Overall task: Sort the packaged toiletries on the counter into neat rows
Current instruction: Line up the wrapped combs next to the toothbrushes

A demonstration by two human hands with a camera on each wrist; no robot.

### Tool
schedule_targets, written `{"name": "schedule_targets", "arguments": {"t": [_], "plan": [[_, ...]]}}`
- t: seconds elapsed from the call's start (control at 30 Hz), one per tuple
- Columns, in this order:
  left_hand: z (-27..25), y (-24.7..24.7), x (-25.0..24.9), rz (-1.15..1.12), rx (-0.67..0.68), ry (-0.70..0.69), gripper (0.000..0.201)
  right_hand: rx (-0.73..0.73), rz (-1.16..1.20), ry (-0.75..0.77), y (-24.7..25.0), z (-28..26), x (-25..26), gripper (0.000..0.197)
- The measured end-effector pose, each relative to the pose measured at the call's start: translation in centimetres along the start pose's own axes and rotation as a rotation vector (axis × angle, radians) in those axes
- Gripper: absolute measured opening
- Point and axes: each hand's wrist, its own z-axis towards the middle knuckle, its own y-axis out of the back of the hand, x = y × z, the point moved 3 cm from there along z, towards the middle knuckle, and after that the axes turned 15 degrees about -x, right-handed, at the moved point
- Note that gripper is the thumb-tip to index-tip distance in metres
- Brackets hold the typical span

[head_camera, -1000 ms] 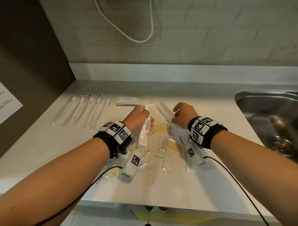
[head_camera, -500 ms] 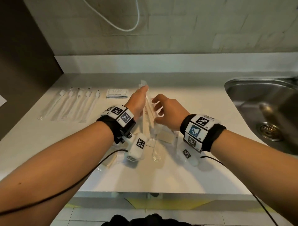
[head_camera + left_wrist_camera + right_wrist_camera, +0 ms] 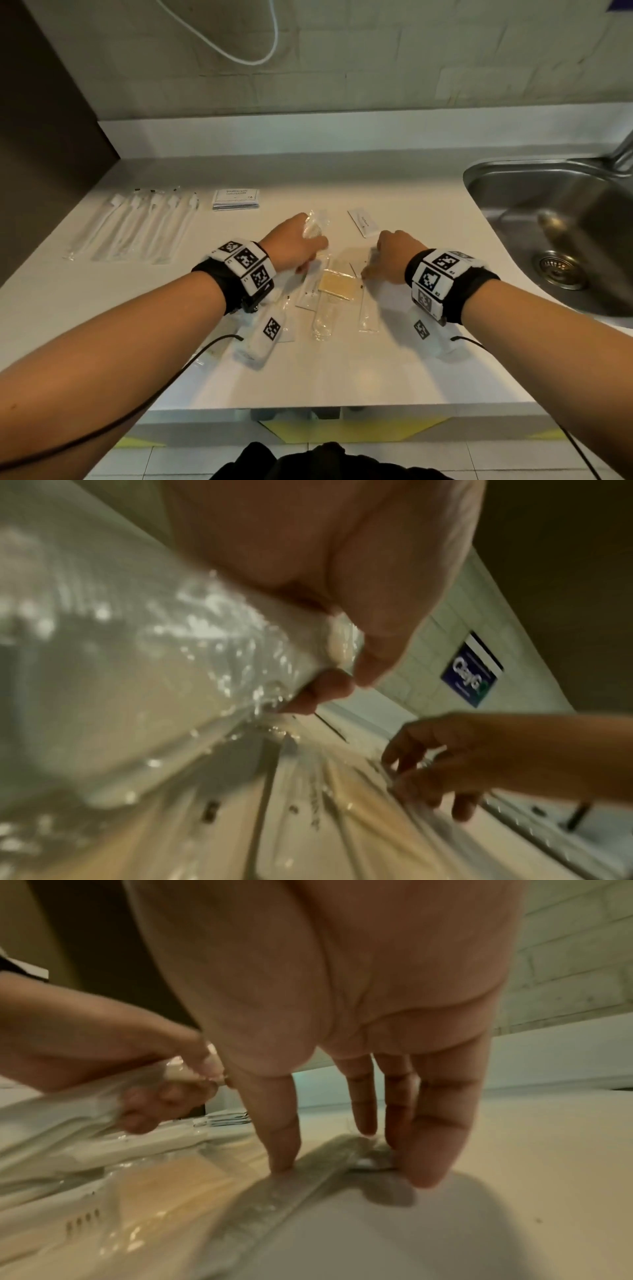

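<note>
head overhead, wrists close (shared counter [image 3: 359,370])

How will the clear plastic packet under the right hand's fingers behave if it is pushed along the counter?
The clear packet looks thin and flat, so it will probably slide, not roll. Its glossy film on the smooth counter suggests it may slip easily. The right hand presses with straight fingers; the loose film could crumple.

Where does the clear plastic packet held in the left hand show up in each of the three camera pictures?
Head: the clear packet sits just above centre, gripped by the left hand.
Left wrist: it fills the left half of the picture, pinched by the fingers.
Right wrist: at the left edge, mid-height, in the left hand.
Shared landmark: the right hand, reaching onto the loose packets in every view.
</note>
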Motion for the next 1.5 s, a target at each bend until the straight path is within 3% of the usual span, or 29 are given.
{"name": "schedule_targets", "arguments": {"t": [0.07, 0.17, 0.4, 0.57, 0.67, 0.83, 0.9, 1.03, 1.13, 1.23, 1.3, 1.5], "plan": [[-0.6, -0.5, 0.1, 0.215, 0.070, -0.135, 0.058, -0.002, 0.093, -0.033, 0.4, 0.2, -0.1, 0.054], [-1.1, -1.2, 0.3, 0.341, 0.114, -0.217, 0.080, -0.036, 0.234, -0.079, 1.1, 0.1, -0.2, 0.064], [-1.2, -1.1, 0.4, 0.439, 0.073, -0.230, 0.086, -0.221, 0.559, -0.014, 2.6, 0.8, 1.0, 0.056], [-0.6, 1.2, 1.5, 0.480, 0.008, -0.197, 0.088, -0.201, 0.563, 0.063, 2.2, 0.4, 2.9, 0.043], [-0.4, 2.1, 2.4, 0.527, 0.022, -0.183, 0.085, -0.127, 0.504, 0.093, 0.8, -0.3, 4.2, 0.042], [-0.1, 3.7, 3.0, 0.543, 0.026, -0.157, 0.078, 0.017, 0.244, 0.125, -1.5, -0.9, 4.2, 0.081], [0.0, 4.2, 3.2, 0.526, 0.017, -0.147, 0.068, 0.032, 0.209, 0.134, -1.5, -0.5, 3.8, 0.085], [-0.6, 3.5, 3.3, 0.486, 0.094, -0.171, 0.034, 0.047, 0.189, 0.125, -1.0, -0.1, 3.5, 0.080], [-0.9, 2.9, 3.1, 0.434, 0.114, -0.192, 0.041, 0.074, 0.208, 0.116, -0.6, -0.1, 3.2, 0.075], [-0.2, 3.4, 2.5, 0.396, -0.017, -0.219, 0.057, 0.074, 0.333, 0.080, 0.2, 0.0, 2.6, 0.064], [0.1, 3.7, 2.2, 0.411, -0.050, -0.223, 0.055, 0.029, 0.383, 0.082, 0.9, 0.1, 2.4, 0.060], [-0.6, 2.8, 2.1, 0.451, 0.029, -0.195, 0.044, -0.216, 0.685, 0.064, 4.5, 0.8, 2.4, 0.043]]}}
